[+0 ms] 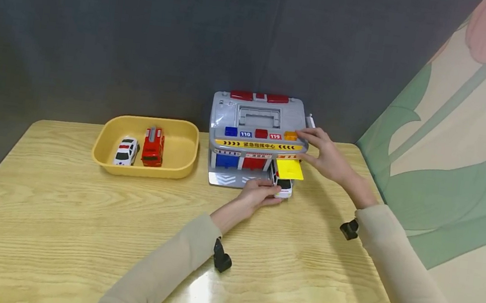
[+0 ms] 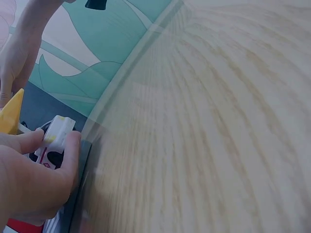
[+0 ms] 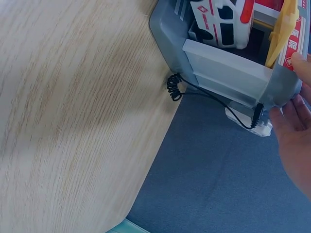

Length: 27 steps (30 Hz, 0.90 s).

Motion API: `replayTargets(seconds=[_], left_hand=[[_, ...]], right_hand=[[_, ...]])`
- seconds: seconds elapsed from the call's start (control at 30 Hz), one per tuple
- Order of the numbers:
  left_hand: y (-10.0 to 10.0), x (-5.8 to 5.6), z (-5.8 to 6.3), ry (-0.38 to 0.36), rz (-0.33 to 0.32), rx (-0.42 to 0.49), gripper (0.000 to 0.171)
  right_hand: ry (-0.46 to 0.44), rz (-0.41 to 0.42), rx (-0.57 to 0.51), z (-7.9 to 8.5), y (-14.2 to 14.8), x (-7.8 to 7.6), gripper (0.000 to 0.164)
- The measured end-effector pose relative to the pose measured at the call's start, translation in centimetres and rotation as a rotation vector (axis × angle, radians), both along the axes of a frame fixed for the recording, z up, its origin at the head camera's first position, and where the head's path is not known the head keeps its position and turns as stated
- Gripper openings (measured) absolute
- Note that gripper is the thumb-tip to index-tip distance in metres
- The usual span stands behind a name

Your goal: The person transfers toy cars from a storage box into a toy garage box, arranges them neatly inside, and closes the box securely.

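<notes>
A grey toy emergency station [image 1: 225, 112] stands at the back of the table. Its yellow door [image 1: 290, 169] is swung up, while the blue door [image 1: 227, 161] and red door [image 1: 253, 163] are down. In the bay under the yellow door sits a white toy ambulance [image 1: 284, 190], partly inside with one end sticking out. My left hand [image 1: 256, 195] pinches that end between thumb and fingers, as the left wrist view shows on the ambulance [image 2: 60, 132]. My right hand [image 1: 329, 159] grips the station's front right roof corner, fingertips beside the orange button [image 1: 290, 136].
Left of the station, a yellow tray [image 1: 179, 161] holds a white toy police car [image 1: 126, 152] and a red toy fire truck [image 1: 153, 149]. A coiled black cord [image 3: 173, 87] hangs by the station's side. A dark curtain [image 1: 148, 35] rises behind the table [image 1: 80, 233].
</notes>
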<state>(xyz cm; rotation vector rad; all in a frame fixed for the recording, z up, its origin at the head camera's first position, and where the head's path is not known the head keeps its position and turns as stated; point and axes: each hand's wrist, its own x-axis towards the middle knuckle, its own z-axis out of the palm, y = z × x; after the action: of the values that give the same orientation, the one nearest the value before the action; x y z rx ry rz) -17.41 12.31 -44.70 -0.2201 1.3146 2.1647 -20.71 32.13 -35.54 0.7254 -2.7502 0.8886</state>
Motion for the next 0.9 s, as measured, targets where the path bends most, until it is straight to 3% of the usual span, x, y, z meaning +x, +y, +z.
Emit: replayTargets(seconds=[0.37, 0.6, 0.9], left_hand=[[-0.1, -0.1, 0.5, 0.005, 0.017, -0.015, 0.051], [-0.1, -0.7, 0.5, 0.078, 0.007, -0.092, 0.048], [-0.5, -1.4, 0.5, 0.089, -0.020, -0.130, 0.036]], right_hand=[[0.002, 0.005, 0.004, -0.1, -0.2, 0.1, 0.056], [0.014, 0.010, -0.004, 0.0, -0.2, 0.0, 0.056], [0.004, 0.000, -0.008, -0.1, -0.1, 0.1, 0.056]])
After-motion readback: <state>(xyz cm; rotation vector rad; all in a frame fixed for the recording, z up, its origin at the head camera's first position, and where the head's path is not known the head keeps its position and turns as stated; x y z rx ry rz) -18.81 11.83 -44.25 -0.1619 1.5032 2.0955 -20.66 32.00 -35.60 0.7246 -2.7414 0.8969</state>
